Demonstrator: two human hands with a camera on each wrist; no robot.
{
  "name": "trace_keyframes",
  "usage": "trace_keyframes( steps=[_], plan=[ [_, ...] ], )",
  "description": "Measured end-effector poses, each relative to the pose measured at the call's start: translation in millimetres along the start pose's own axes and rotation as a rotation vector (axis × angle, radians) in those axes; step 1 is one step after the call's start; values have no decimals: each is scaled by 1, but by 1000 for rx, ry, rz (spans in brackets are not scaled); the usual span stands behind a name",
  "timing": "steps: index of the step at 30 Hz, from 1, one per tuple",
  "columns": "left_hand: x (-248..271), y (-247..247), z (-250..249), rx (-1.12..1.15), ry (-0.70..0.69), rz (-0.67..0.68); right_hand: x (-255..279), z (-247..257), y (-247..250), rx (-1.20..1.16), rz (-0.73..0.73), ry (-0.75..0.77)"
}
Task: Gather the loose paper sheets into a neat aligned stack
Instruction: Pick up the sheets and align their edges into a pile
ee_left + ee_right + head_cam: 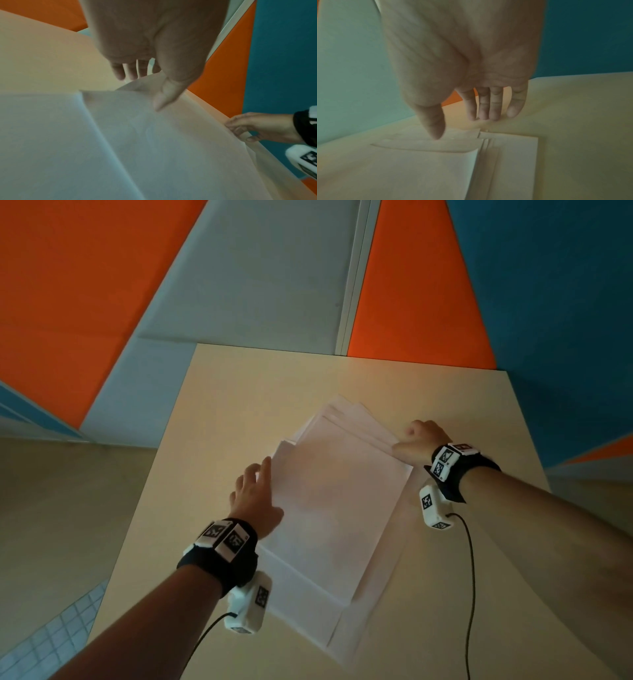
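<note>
Several white paper sheets (pixel 337 501) lie fanned in a loose, skewed pile on the beige table (pixel 222 405), their edges stepped and out of line, the pile running from the near middle of the tabletop toward its far right. Your left hand (pixel 255 498) sits at the pile's left edge, fingers (pixel 263 470) straight and slightly spread, pointing away from you along the paper's side; in the left wrist view your thumb (pixel 164 97) presses down on the top sheet, which bows upward beside it. Your right hand (pixel 416 441) is at the far right edge of the pile, with its fingers bent under in the head view. The right wrist view shows those fingers (pixel 488 108) close together, tips down on the bare table just beyond the paper, and the thumb (pixel 433 124) reaching down to the sheets; whether it actually touches them cannot be told. One sheet corner (pixel 471 152) curls up just below that thumb, with at least three staggered edges showing beside it. Both wrists carry black bands with white marker blocks (pixel 445 460), each trailing a thin black cable (pixel 471 577). Orange, grey and blue wall panels (pixel 85 268) stand behind the table.
</note>
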State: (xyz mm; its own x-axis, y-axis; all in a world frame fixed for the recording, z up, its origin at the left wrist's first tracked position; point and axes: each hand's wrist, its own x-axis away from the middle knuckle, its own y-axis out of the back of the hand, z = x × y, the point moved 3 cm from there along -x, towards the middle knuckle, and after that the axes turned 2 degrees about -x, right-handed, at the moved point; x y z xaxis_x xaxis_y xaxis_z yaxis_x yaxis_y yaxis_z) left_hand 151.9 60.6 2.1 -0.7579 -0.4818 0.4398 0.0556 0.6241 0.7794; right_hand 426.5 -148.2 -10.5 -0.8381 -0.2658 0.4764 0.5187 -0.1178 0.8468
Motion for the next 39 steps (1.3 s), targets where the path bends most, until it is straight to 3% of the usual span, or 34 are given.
trace_keyframes(
  steps=[6,9,16,26,31,39],
  plan=[
    [56,-27,27,-452,-340,247,3,18,-15,66,12,85],
    [71,-43,44,-622,-402,345,8,22,-20,92,-5,101],
    [67,-42,48,-555,-430,245,18,24,-21,123,7,128],
    [74,-48,62,-443,-450,-26,27,25,-28,-53,41,176],
    [71,-47,62,-437,-490,50,31,25,-28,6,3,145],
    [60,-45,53,-428,-414,-49,41,32,-39,7,35,222]
  ],
)
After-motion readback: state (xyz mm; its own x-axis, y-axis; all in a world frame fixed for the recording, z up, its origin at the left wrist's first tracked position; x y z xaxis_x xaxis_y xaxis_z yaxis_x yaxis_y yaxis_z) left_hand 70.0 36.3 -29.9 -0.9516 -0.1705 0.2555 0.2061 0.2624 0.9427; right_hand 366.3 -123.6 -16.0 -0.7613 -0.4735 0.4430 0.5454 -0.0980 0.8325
